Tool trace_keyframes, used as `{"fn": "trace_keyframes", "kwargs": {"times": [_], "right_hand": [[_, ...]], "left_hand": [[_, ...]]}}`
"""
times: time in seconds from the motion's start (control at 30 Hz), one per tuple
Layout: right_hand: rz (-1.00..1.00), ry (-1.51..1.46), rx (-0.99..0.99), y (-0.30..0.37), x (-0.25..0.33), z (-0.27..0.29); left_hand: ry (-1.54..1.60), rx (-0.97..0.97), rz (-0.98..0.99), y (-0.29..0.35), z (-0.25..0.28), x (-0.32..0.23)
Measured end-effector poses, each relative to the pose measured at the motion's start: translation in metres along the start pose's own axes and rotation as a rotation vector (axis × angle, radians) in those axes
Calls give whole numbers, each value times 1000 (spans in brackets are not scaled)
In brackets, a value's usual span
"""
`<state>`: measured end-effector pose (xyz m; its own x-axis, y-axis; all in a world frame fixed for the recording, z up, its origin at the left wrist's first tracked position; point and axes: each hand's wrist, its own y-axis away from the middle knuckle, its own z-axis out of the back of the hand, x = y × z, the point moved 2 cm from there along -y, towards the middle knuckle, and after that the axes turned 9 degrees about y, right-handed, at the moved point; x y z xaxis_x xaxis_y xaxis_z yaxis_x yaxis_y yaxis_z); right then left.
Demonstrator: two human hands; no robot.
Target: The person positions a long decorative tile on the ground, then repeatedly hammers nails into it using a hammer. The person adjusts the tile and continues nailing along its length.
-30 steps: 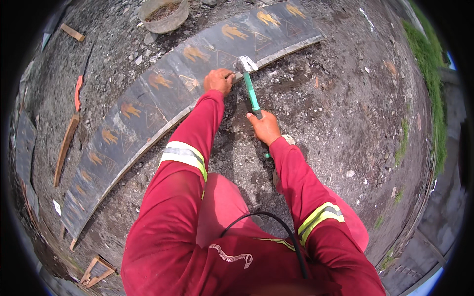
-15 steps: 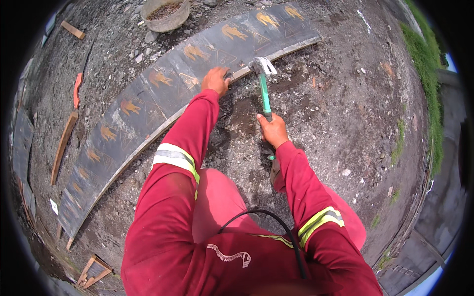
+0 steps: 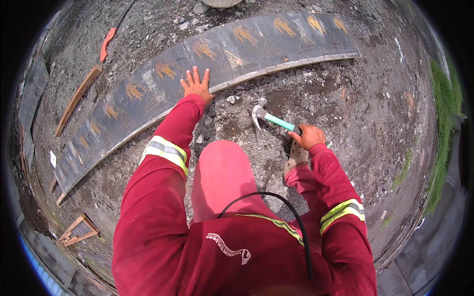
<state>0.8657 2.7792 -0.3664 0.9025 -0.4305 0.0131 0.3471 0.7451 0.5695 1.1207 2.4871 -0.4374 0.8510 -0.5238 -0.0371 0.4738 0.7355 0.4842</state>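
Note:
My left hand (image 3: 198,89) lies with fingers spread on a long dark grey board (image 3: 183,57), near its closer edge. Orange printed marks run along the board's face, and a pale wooden edge shows on its near side. In my right hand (image 3: 310,136) is a claw hammer (image 3: 279,121) with a green and black handle. Its metal head points left, over the gravel and apart from the board. My fingers wrap round the dark grip, and the handle's end shows just beyond the hand.
Left of the board lie a wooden strip (image 3: 79,100) and a hand saw with an orange handle (image 3: 107,44). A small triangular wooden frame (image 3: 79,231) rests at the lower left. Part of a bucket (image 3: 221,3) shows at the top. Grass (image 3: 447,116) borders the right side.
The hammer has come down and away from the board, its head turning left. My left hand has moved left along the board and its fingers have spread flat. The view has shifted too.

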Motion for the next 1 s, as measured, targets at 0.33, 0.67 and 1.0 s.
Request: {"fn": "trace_keyframes", "kwargs": {"times": [0.33,0.67,1.0], "right_hand": [[423,458,-64,-94,78,85],[723,541,91,-69,88,82],[199,354,28,-74,105,67]], "left_hand": [[60,37,-5,-2,-2,-1],[100,50,1,-1,-2,1],[79,-55,-14,-5,-17,6]]}}
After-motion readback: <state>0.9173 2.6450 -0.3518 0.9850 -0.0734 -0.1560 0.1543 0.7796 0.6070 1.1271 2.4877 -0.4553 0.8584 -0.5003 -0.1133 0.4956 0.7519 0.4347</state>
